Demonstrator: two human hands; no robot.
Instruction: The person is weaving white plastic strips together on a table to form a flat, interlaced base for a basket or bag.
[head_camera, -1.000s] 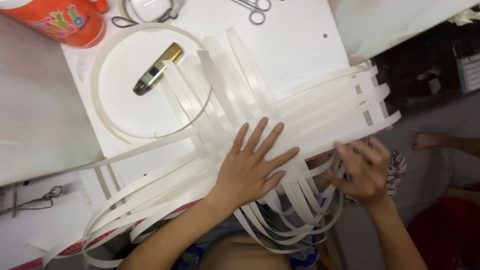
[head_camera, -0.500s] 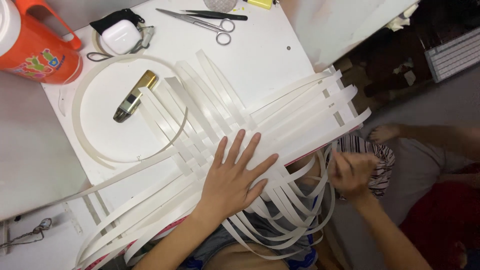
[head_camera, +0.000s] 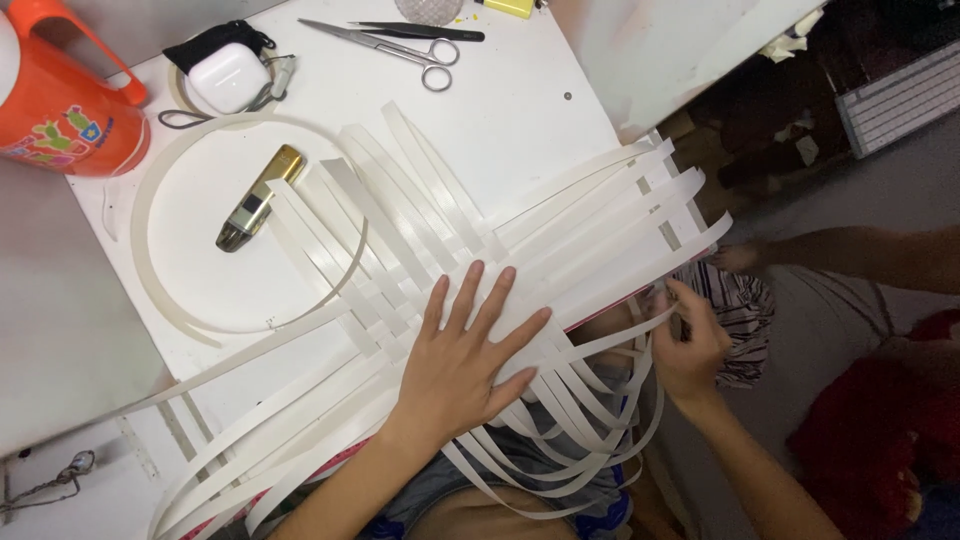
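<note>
Pressing flat a half-woven mat of white strips at the counter edge.

Nearest me, I am spreading my left hand (head_camera: 470, 365), fingers apart and flat, on the woven mat of flat white plastic strips (head_camera: 470, 265), pinning its crossed middle to the white counter (head_camera: 530, 120). My right hand (head_camera: 690, 345) is hanging off the counter edge, fingers pinched together on one loose strip end (head_camera: 655, 325). By my judgement the centre is already interlaced, while the long ends drooping toward my lap and fanning past the edge are still waiting to be woven in. Farther out, a white strip hoop (head_camera: 145, 215) is circling a gold and dark lighter-shaped tool (head_camera: 258, 198). Beyond those I am seeing a white earbud case (head_camera: 228, 75), steel scissors (head_camera: 400, 45) and an orange plastic jug (head_camera: 60, 110).
</note>
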